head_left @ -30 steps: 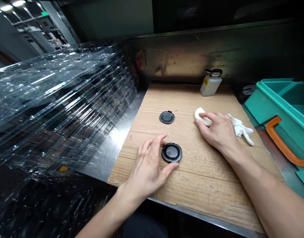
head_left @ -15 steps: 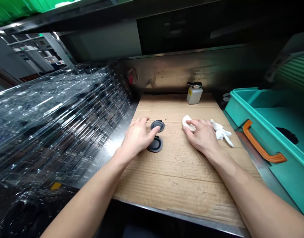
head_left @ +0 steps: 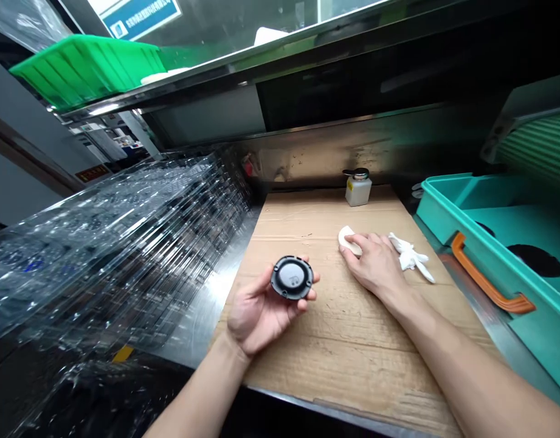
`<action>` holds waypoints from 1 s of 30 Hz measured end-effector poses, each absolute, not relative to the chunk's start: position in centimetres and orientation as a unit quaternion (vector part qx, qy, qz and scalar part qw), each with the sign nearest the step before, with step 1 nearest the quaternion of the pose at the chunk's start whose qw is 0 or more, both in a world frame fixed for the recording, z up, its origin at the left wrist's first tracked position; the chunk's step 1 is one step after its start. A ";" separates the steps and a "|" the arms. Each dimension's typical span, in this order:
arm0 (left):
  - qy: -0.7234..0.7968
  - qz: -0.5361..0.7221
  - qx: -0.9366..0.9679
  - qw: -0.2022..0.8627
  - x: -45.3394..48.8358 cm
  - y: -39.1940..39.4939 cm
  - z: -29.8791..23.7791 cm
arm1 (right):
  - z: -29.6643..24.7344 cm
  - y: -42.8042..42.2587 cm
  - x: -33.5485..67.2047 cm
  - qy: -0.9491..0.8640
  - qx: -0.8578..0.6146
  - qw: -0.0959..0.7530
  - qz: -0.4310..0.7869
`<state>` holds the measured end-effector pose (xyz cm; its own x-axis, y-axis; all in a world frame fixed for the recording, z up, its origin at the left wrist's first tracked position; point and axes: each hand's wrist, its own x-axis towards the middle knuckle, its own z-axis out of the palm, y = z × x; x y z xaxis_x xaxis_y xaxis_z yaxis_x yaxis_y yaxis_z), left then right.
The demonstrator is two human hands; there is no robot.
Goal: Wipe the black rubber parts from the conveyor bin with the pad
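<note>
My left hand (head_left: 261,310) is raised palm up above the cardboard sheet (head_left: 348,340) and holds a round black disc with a grey centre (head_left: 291,277) between thumb and fingertips. Whether it is one disc or two stacked I cannot tell. My right hand (head_left: 373,264) rests on the cardboard farther back. Its fingers are curled over a small white pad (head_left: 348,239), and a crumpled white cloth (head_left: 410,255) lies just right of the hand.
A tall stack of clear plastic trays (head_left: 110,243) fills the left side. A small white dispenser bottle (head_left: 357,187) stands at the back of the cardboard. A teal bin with an orange handle (head_left: 489,274) sits at the right. A green tray (head_left: 88,67) rests on the shelf above.
My left hand reached to the two black discs on the cardboard, then lifted up, turned palm up, holding a disc; no discs lie on the cardboard now. My right hand stayed on the white pad.
</note>
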<state>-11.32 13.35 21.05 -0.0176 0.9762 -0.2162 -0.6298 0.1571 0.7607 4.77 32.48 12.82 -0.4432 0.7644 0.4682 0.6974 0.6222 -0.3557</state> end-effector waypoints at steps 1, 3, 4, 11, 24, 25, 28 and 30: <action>0.359 0.609 0.208 0.676 -10.8 12.6 20.7 | 12.8 32.5 4.8 -0.849 -0.430 0.303 0.055; 0.336 0.613 0.182 0.691 -10.1 11.8 20.2 | 12.6 32.7 4.8 -0.850 -0.427 0.303 0.055; 0.328 0.615 0.176 0.695 -9.9 11.6 20.0 | 12.6 32.7 4.9 -0.850 -0.425 0.305 0.055; 0.301 0.633 0.167 0.693 -9.7 11.0 20.4 | 12.6 32.7 5.0 -0.853 -0.428 0.296 0.037; 0.739 0.429 0.477 0.208 -13.6 13.5 19.7 | 12.8 32.6 4.8 -0.850 -0.429 0.300 0.057; 0.762 0.384 0.495 0.162 -13.9 13.8 19.3 | 12.9 32.5 4.7 -0.850 -0.430 0.300 0.057; 0.788 0.277 0.541 0.098 -13.6 14.5 18.4 | 13.0 32.3 4.7 -0.847 -0.436 0.299 0.054; 0.794 0.237 0.555 0.075 -12.8 14.7 18.0 | 13.1 32.3 4.7 -0.846 -0.438 0.298 0.057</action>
